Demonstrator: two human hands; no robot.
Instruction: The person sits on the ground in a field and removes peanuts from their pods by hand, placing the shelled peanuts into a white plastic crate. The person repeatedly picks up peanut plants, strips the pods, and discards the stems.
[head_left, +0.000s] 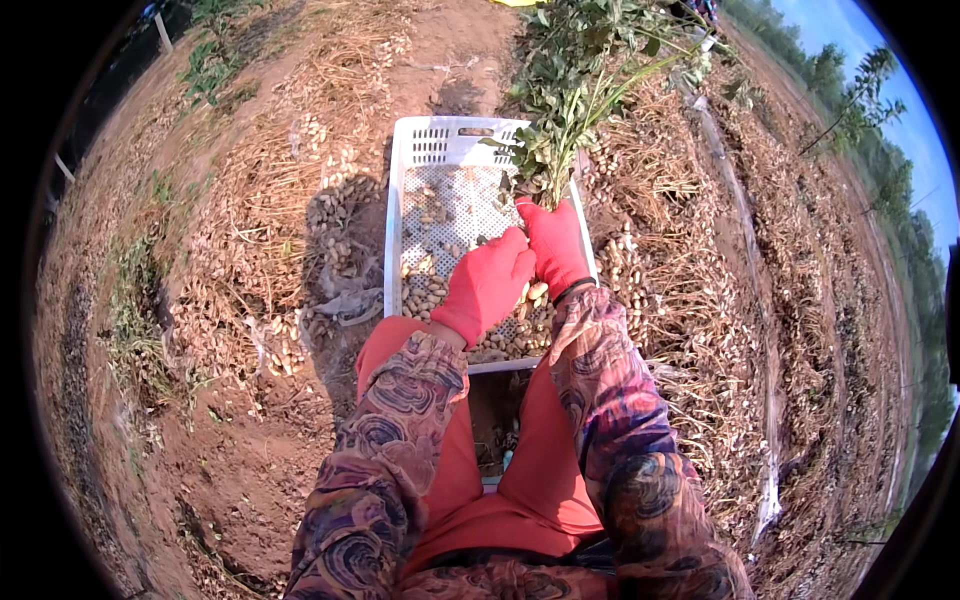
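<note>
My right hand (556, 244), in a red glove, grips the stems of a green leafy plant (574, 120), probably a peanut plant, whose top leans away from me. Close against it is my left hand (487, 283), also red-gloved, with its fingers curled; whether anything is inside them is hidden. Both hands are over a white perforated plastic crate (393, 225) standing on the ground in front of my knees. Loose peanuts in their shells (422, 298) lie on the crate's near part, with a few farther back. The plant's lower end is concealed by my gloves.
Dried peanut plants (259, 195) with pods lie in rows on both sides of the crate. Torn plastic film (349, 306) lies on the soil at left, and a long strip of film (739, 195) runs along the right. Trees (896, 172) line the field's right edge.
</note>
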